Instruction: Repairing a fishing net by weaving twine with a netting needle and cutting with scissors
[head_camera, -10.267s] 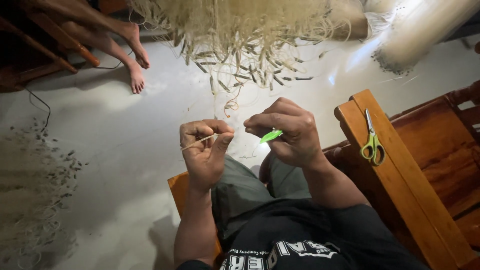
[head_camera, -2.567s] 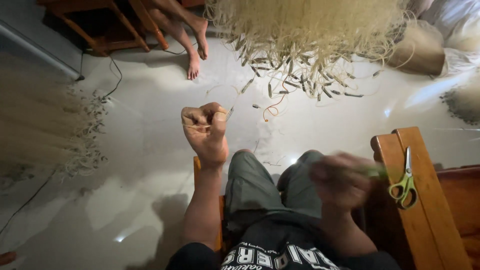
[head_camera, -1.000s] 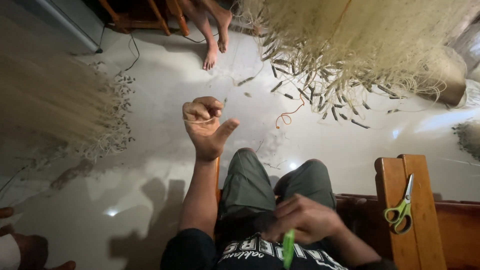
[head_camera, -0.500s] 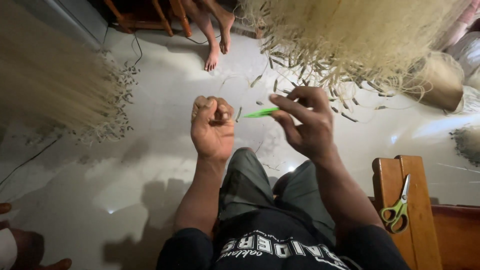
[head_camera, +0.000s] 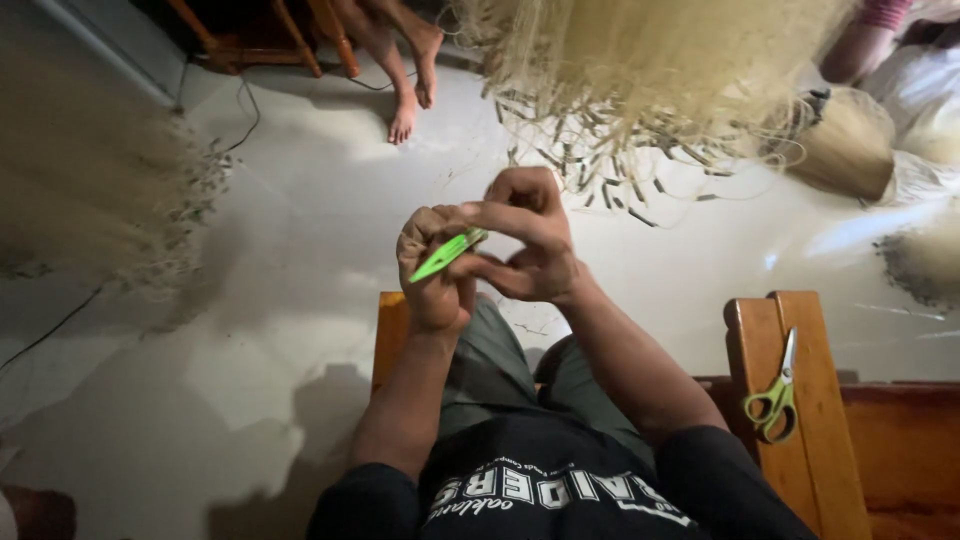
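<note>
Since half a second ago the hands have closed together: right hand (head_camera: 530, 240) now touching the left hand (head_camera: 437, 270), both raised in front of the knees. Right fingers curled, pinching the green thread snips (head_camera: 447, 254), tip pointing lower-left across the left fist. Left clenched; contents hidden. Green-handled scissors (head_camera: 773, 395) lie on the wooden armrest (head_camera: 800, 470).

A home craft workshop, by the look of it. Pale fibre bundles (head_camera: 650, 60) hang over a floor (head_camera: 300, 240) littered with trimmings, with green scissors (head_camera: 775, 395) lying on a wooden bench (head_camera: 800, 420)

Green plastic snips (head_camera: 447, 255); glossy wooden bench (head_camera: 800, 420).
</note>
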